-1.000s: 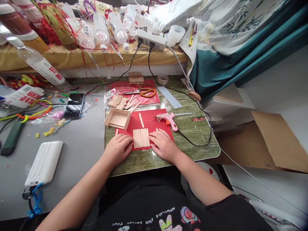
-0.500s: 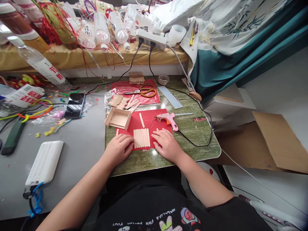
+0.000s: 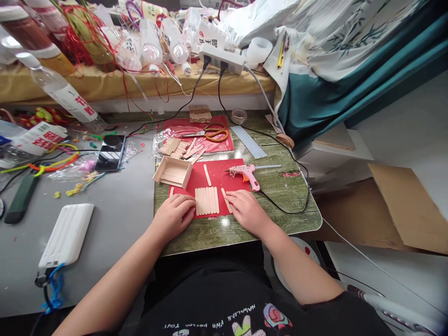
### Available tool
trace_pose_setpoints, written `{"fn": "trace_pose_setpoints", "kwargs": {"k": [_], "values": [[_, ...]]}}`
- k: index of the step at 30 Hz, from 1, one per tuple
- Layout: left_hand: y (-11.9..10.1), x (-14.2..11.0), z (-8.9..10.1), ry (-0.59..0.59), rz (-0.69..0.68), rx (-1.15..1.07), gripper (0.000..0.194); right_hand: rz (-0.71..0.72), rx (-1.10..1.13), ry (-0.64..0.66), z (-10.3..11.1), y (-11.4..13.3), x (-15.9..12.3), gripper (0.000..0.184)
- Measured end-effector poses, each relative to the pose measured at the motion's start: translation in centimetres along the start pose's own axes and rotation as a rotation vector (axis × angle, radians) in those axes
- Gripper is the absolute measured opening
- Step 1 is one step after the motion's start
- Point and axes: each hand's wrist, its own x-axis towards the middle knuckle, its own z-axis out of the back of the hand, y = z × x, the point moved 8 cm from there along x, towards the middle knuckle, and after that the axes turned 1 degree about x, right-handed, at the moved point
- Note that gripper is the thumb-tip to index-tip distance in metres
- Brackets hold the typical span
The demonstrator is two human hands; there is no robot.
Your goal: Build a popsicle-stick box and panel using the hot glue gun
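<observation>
- While one right hand point(image 3: 239, 205) is pinching one craft stick point(image 3: 226, 200), fingers nearly closed, one left hand point(image 3: 178, 211), loosely curled, is touching the row's edge.
- One row of craft sticks point(image 3: 207, 201) is lying between them.

Craft-stick row point(image 3: 207, 201) on a paper sheet point(image 3: 199, 176) — open stick box point(image 3: 172, 171) behind left, glue gun point(image 3: 246, 173) behind right, scissors point(image 3: 206, 133) farther back.

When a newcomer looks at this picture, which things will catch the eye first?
Probably the pink glue gun, lying on the right part of the bright red sheet. Next, the row of wooden sticks between the two hands, and the teal curtain hanging at upper right.
</observation>
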Motion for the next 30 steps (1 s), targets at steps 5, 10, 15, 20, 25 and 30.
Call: {"fn": "trace_pose_setpoints", "kwargs": {"k": [5,10,15,20,25,30], "values": [[-0.2,0.1,-0.1,0.008,-0.007,0.004,0.018,0.023,-0.028,0.06,-0.5,-0.3,0.2,0.033],[0.0,0.0,-0.3,0.02,-0.003,0.002,0.017,0.037,-0.04,0.048,-1.2,-0.2,0.5,0.036],[0.0,0.0,-0.3,0.02,0.0,-0.004,0.017,0.04,-0.054,0.066,-1.5,-0.3,0.7,0.036],[0.0,0.1,-0.3,0.022,-0.004,-0.011,0.017,0.037,-0.064,0.092,-1.8,-0.4,0.6,0.039],[0.0,0.2,-0.4,0.028,-0.005,-0.003,0.016,0.03,-0.069,0.089,-1.9,-0.4,0.6,0.038],[0.1,0.1,-0.3,0.023,0.007,0.006,0.016,0.038,-0.055,0.062,-1.6,-0.2,0.4,0.04]]}}
